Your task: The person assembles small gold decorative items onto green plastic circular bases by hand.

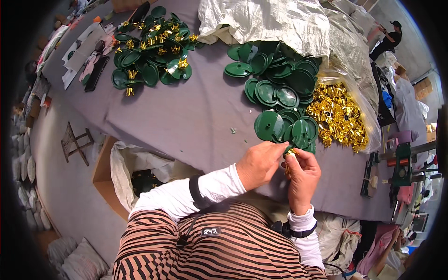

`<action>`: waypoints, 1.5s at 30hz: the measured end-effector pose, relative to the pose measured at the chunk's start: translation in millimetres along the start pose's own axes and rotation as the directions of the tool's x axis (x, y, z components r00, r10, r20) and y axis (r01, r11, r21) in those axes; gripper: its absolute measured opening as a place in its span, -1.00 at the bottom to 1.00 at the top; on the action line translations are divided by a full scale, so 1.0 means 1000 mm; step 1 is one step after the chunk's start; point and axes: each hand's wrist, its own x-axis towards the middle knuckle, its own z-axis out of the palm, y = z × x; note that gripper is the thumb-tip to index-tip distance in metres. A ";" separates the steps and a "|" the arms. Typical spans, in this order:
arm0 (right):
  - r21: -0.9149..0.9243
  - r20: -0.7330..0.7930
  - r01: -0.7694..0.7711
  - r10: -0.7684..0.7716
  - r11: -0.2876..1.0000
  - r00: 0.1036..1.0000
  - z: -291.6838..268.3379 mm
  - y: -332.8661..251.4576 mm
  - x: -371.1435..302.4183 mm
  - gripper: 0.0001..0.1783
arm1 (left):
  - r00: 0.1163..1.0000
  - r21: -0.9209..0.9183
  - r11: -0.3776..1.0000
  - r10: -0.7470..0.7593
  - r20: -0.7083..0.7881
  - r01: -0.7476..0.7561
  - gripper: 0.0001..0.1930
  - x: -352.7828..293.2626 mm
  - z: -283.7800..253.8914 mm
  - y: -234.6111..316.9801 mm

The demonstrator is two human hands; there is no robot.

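Observation:
In front of my body, my left hand (261, 161) and my right hand (303, 176) meet at the fingertips. My right hand pinches a small shiny gold piece (291, 152) between thumb and fingers. The fingers of my left hand are closed against it, with a bit of green at their tips; what they grip is mostly hidden. Right behind the fingertips, round green discs (269, 125) lie in an overlapping pile that stretches away from me. To the right of that pile is a heap of loose gold pieces (338, 112) on clear plastic sheeting.
A second pile of green discs (149, 74) with gold pieces attached lies at the far left of the grey-covered table (186, 116). White woven sacking (266, 21) covers the back. An open cardboard box (103, 172) stands by the near left edge. Clamped tooling (402, 163) is at right.

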 end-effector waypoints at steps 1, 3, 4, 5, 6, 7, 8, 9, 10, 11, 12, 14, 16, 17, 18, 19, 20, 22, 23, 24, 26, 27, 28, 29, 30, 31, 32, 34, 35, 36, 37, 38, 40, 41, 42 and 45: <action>-0.016 0.049 -0.044 0.045 0.999 0.998 0.002 0.000 0.001 -0.74 | 0.999 0.017 1.000 -0.022 0.049 0.022 -0.60 -0.001 -0.005 -0.010; 0.028 0.093 -0.100 0.097 0.995 0.991 0.013 -0.006 0.001 -0.77 | 0.997 0.086 0.993 -0.076 -0.006 0.076 -0.64 0.006 -0.022 -0.034; 0.026 0.093 -0.120 0.117 0.992 0.989 0.014 -0.011 0.001 -0.78 | 0.986 0.105 0.981 -0.161 -0.049 0.165 -0.69 0.027 -0.052 -0.031; 0.018 0.082 -0.122 0.121 0.992 0.989 0.007 -0.011 0.004 -0.78 | 0.987 0.233 0.968 -0.059 -0.148 0.092 -0.71 0.044 -0.078 -0.045; 0.155 0.084 -0.129 0.117 0.979 0.990 -0.010 -0.006 0.010 -0.76 | 0.947 0.272 0.923 -0.207 -0.246 0.273 -0.71 0.066 -0.110 -0.044; 0.286 0.075 -0.125 0.108 0.950 0.991 -0.027 -0.004 0.013 -0.72 | 0.917 0.247 0.945 -0.105 -0.385 0.212 -0.68 0.088 -0.136 -0.051; 0.286 0.071 -0.128 0.112 0.950 0.991 -0.038 -0.005 0.016 -0.72 | 0.907 0.425 0.882 -0.005 -0.420 0.201 -0.63 0.099 -0.174 -0.070; 0.417 0.045 -0.154 0.149 0.896 0.988 -0.047 -0.005 0.020 -0.69 | 0.882 0.672 0.719 0.188 -0.432 0.176 -0.61 0.105 -0.198 -0.078; 0.543 0.022 -0.168 0.186 0.823 0.982 -0.055 -0.005 0.024 -0.66 | 0.844 0.856 0.488 0.376 -0.382 0.170 -0.60 0.110 -0.208 -0.080; 0.577 -0.008 -0.141 0.178 0.804 0.984 -0.062 -0.004 0.024 -0.67 | 0.857 0.777 0.618 0.328 -0.397 0.124 -0.63 0.109 -0.202 -0.081; 0.578 -0.021 -0.134 0.178 0.805 0.984 -0.066 -0.006 0.023 -0.67 | 0.873 0.674 0.734 0.275 -0.402 0.079 -0.67 0.107 -0.189 -0.076; 0.631 -0.084 -0.162 0.275 0.758 0.958 -0.072 -0.013 0.018 -0.69 | 0.958 0.249 0.951 -0.115 -0.261 0.182 -0.75 0.087 -0.138 -0.063; 0.596 -0.130 -0.105 0.225 0.796 0.965 -0.076 -0.012 0.012 -0.68 | 0.995 0.282 0.958 -0.076 0.069 0.054 -0.74 0.066 -0.092 -0.061; 0.547 -0.156 -0.082 0.198 0.833 0.968 -0.072 -0.016 0.009 -0.67 | 0.987 0.306 0.951 -0.081 0.138 0.036 -0.66 0.057 -0.072 -0.063; 0.495 -0.180 -0.059 0.169 0.867 0.969 -0.072 -0.019 0.007 -0.66 | 0.954 0.268 0.955 -0.189 0.235 0.123 -0.57 0.056 -0.057 -0.060; 0.508 -0.113 -0.083 0.162 0.857 0.980 -0.075 -0.021 0.006 -0.64 | 0.960 0.323 0.941 -0.176 0.218 0.099 -0.52 0.053 -0.048 -0.064; 0.502 -0.124 -0.081 0.164 0.861 0.979 -0.079 -0.020 0.003 -0.64 | 0.966 0.377 0.923 -0.162 0.202 0.076 -0.47 0.052 -0.040 -0.066; 0.339 -0.016 -0.068 0.078 0.938 0.997 -0.078 -0.019 0.002 -0.62 | 0.974 0.371 0.923 -0.171 0.148 0.106 -0.42 0.056 -0.037 -0.066; 0.300 -0.050 -0.052 0.070 0.953 0.996 -0.075 -0.022 -0.001 -0.59 | 0.953 0.313 0.928 -0.259 0.156 0.201 -0.41 0.055 -0.038 -0.062; 0.302 -0.062 -0.048 0.070 0.952 0.996 -0.070 -0.020 -0.001 -0.59 | 0.953 0.309 0.931 -0.254 0.167 0.195 -0.41 0.055 -0.040 -0.059; 0.208 -0.030 0.008 -0.002 0.978 1.000 -0.064 -0.017 0.000 -0.53 | 0.808 0.006 0.842 -0.520 0.277 0.540 -0.46 0.054 -0.041 -0.050; 0.136 0.017 0.086 -0.089 0.987 0.996 -0.060 -0.015 0.000 -0.50 | 0.716 -0.117 0.729 -0.607 0.346 0.675 -0.57 0.054 -0.043 -0.033; 0.138 0.010 0.084 -0.086 0.987 0.996 -0.056 -0.013 0.000 -0.50 | 0.713 -0.114 0.728 -0.606 0.352 0.676 -0.57 0.048 -0.037 -0.028; 0.085 0.037 0.128 -0.131 0.988 0.991 -0.050 -0.011 0.001 -0.47 | 0.717 -0.349 0.627 -0.586 0.377 0.697 -0.61 0.043 -0.031 -0.023; 0.033 0.072 0.173 -0.175 0.984 0.982 -0.046 -0.010 0.002 -0.44 | 0.725 -0.559 0.480 -0.565 0.393 0.677 -0.65 0.040 -0.025 -0.018; -0.035 0.076 0.217 -0.214 0.976 0.974 -0.043 -0.010 0.002 -0.54 | 0.745 -0.571 0.495 -0.548 0.380 0.655 -0.69 0.040 -0.020 -0.010; -0.035 0.076 0.215 -0.211 0.976 0.974 -0.043 -0.010 0.002 -0.54 | 0.748 -0.565 0.504 -0.545 0.379 0.654 -0.69 0.039 -0.014 -0.007; -0.235 0.099 0.349 -0.335 0.907 0.937 -0.043 -0.010 0.000 -0.69 | 0.785 -0.580 0.545 -0.529 0.323 0.606 -0.73 0.035 -0.004 0.000; -0.198 0.056 0.325 -0.321 0.925 0.946 -0.039 -0.012 -0.003 -0.78 | 0.783 -0.580 0.543 -0.532 0.322 0.607 -0.73 0.032 -0.001 0.000; -0.203 0.055 0.322 -0.318 0.925 0.947 -0.038 -0.011 -0.005 -0.78 | 0.814 -0.539 0.618 -0.505 0.288 0.573 -0.75 0.028 0.005 -0.002; -0.193 0.041 0.276 -0.273 0.942 0.961 -0.037 -0.009 -0.007 -0.73 | 0.843 -0.492 0.687 -0.473 0.256 0.535 -0.77 0.026 0.008 -0.002; -0.182 0.028 0.229 -0.228 0.956 0.973 -0.036 -0.007 -0.008 -0.68 | 0.842 -0.495 0.684 -0.474 0.257 0.536 -0.77 0.024 0.010 -0.001; -0.210 0.042 0.315 -0.314 0.925 0.949 -0.035 -0.005 -0.007 -0.69 | 0.815 -0.383 0.722 -0.470 0.339 0.576 -0.79 0.024 0.009 0.005; -0.307 0.058 0.362 -0.362 0.880 0.930 -0.036 -0.007 -0.006 -0.72 | 0.812 -0.317 0.755 -0.473 0.342 0.574 -0.80 0.026 0.006 0.011; -0.398 0.081 0.405 -0.408 0.823 0.909 -0.036 -0.009 -0.006 -0.74 | 0.811 -0.318 0.753 -0.475 0.341 0.575 -0.80 0.027 0.003 0.013; -0.359 0.040 0.369 -0.381 0.857 0.924 -0.037 -0.008 -0.007 -0.77 | 0.937 -0.241 0.919 -0.255 0.240 0.312 -0.81 0.027 0.000 0.013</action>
